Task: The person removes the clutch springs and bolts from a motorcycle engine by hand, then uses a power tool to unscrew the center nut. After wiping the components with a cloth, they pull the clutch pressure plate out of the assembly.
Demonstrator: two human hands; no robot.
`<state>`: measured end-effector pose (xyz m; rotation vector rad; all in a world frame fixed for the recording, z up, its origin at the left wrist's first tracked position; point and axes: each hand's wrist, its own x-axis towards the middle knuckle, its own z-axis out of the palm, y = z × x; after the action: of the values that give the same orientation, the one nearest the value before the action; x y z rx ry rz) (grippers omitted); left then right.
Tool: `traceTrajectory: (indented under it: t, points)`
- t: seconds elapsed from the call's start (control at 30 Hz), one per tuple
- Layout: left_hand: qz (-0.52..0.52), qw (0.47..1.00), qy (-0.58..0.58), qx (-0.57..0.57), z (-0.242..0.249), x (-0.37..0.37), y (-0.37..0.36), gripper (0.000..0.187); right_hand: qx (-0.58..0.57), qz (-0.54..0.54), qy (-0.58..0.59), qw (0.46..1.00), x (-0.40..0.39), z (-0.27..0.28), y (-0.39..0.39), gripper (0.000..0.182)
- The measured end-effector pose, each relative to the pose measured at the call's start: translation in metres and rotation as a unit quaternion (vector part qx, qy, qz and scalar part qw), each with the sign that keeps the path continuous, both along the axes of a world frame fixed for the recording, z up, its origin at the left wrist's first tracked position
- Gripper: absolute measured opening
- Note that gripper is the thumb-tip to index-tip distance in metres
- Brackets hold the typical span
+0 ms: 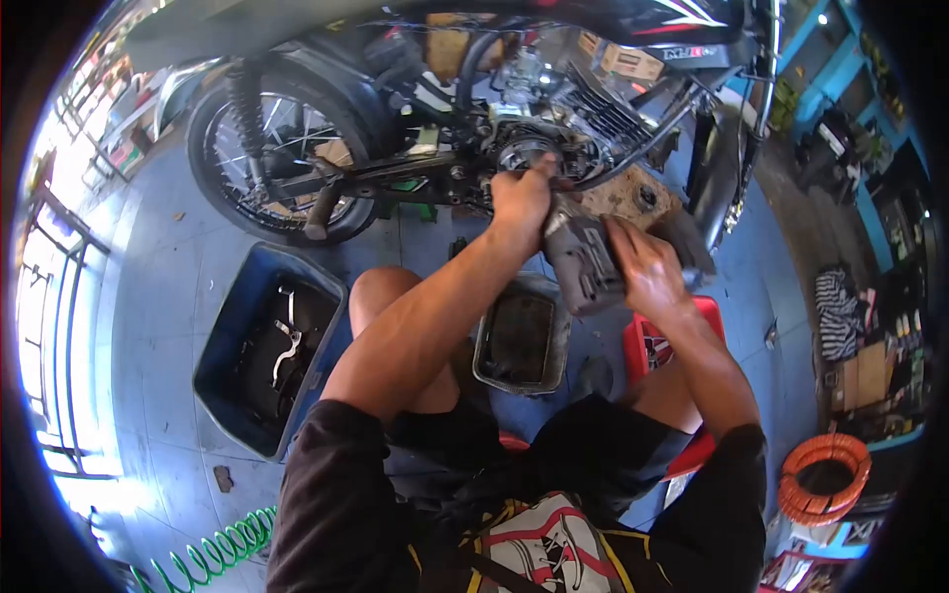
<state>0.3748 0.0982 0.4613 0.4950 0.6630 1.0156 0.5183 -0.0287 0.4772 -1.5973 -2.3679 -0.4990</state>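
The motorcycle's open engine side (534, 150) is at the upper middle. My left hand (521, 201) reaches up to it with fingers closed at the round part inside; what they grip is hidden. A bulky dark grey object, perhaps a power tool (583, 265), extends from beside that hand down toward me. My right hand (647, 269) is wrapped round its right side. The object's upper end is close to the engine opening, partly covered by my left hand.
A blue bin (219, 381) with metal parts stands at left, a drain tray (481, 368) between my knees, and a red tray (708, 314) at right. The rear wheel (201, 158) is upper left. A green coiled hose (213, 555) and orange tyres (862, 465) lie lower down.
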Motion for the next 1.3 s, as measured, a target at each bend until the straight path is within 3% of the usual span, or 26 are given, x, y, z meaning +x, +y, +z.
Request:
traceTrajectory:
  t: [0.07, 0.13, 0.2, 0.23, 0.3, 0.4, 0.53, 0.63, 0.83, 0.9, 1.03, 1.13, 1.23, 1.3]
  points:
    - [-0.012, 1.000, 0.010, -0.004, -0.013, 0.009, 0.008, 0.021, 0.005, -0.021, 0.056, 0.998, 0.011, -0.036, 0.009, 0.058]
    - [0.029, 0.987, 0.147, 0.063, -0.037, 0.026, 0.021, 0.023, 0.013, -0.026, 0.105, 0.994, 0.023, -0.060, 0.025, 0.058]
    - [0.025, 0.975, 0.207, 0.077, -0.068, 0.040, 0.038, 0.026, 0.033, -0.048, 0.193, 0.980, 0.019, -0.086, 0.027, 0.062]
    - [0.010, 0.969, 0.241, 0.043, -0.073, 0.042, 0.039, 0.029, -0.036, -0.083, 0.198, 0.976, 0.019, -0.091, 0.025, 0.077]
    - [-0.020, 0.958, 0.287, 0.008, -0.096, 0.043, 0.048, 0.033, -0.068, -0.085, 0.202, 0.973, 0.019, -0.104, 0.026, 0.084]
    - [-0.048, 0.918, 0.388, 0.063, -0.127, 0.037, 0.061, 0.027, -0.127, -0.090, 0.185, 0.970, 0.016, -0.108, 0.032, 0.098]
    - [-0.072, 0.921, 0.382, 0.029, -0.119, 0.035, 0.062, 0.029, -0.129, -0.074, 0.162, 0.976, 0.019, -0.108, 0.038, 0.090]
    - [-0.046, 0.907, 0.405, 0.110, -0.122, 0.041, 0.070, 0.035, -0.113, -0.088, 0.172, 0.975, 0.015, -0.113, 0.046, 0.086]
    - [-0.001, 0.936, 0.339, 0.095, -0.121, 0.049, 0.081, 0.041, -0.081, -0.100, 0.166, 0.978, 0.023, -0.132, 0.062, 0.079]
    - [0.031, 0.873, 0.465, 0.142, -0.119, 0.048, 0.087, 0.046, -0.060, -0.102, 0.157, 0.981, 0.024, -0.142, 0.069, 0.077]
    - [0.021, 0.875, 0.462, 0.143, -0.111, 0.050, 0.085, 0.048, -0.069, -0.105, 0.181, 0.975, 0.018, -0.144, 0.070, 0.077]
    - [0.048, 0.872, 0.474, 0.109, -0.113, 0.053, 0.088, 0.049, -0.067, -0.112, 0.206, 0.970, 0.016, -0.142, 0.068, 0.082]
    - [0.117, 0.904, 0.407, 0.055, -0.124, 0.054, 0.102, 0.053, -0.077, -0.109, 0.241, 0.961, 0.015, -0.142, 0.070, 0.089]
    - [0.141, 0.781, 0.597, 0.114, -0.131, 0.054, 0.112, 0.059, -0.091, -0.104, 0.268, 0.954, 0.013, -0.142, 0.069, 0.093]
